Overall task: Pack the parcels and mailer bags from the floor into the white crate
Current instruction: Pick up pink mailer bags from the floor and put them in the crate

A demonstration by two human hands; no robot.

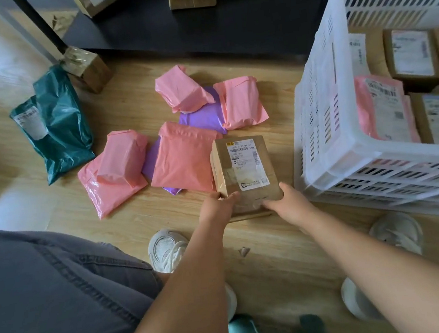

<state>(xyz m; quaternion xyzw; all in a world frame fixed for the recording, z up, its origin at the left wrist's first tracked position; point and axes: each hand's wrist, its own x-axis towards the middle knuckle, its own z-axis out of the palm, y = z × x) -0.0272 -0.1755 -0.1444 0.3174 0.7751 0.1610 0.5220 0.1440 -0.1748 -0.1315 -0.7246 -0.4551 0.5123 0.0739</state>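
Left hand [216, 204] and right hand [290, 200] grip the parcel [242, 164].

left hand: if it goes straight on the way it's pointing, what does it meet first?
The cardboard box. The left hand grips its near left corner and points along it, so nothing lies between. The right hand grips the other near corner.

The right edge cuts off the crate [326, 138], and its wall hides part of the parcels [412, 56] inside. We see only parts of the purple mailers [202, 119] under the pink ones [185, 156], we cannot read the small label [245, 161] print on the box [221, 171], and the fingers of our left hand [217, 207] and right hand [290, 202] vanish beneath its near end. A green shape [244, 332] at the bottom edge is too blurred to name.
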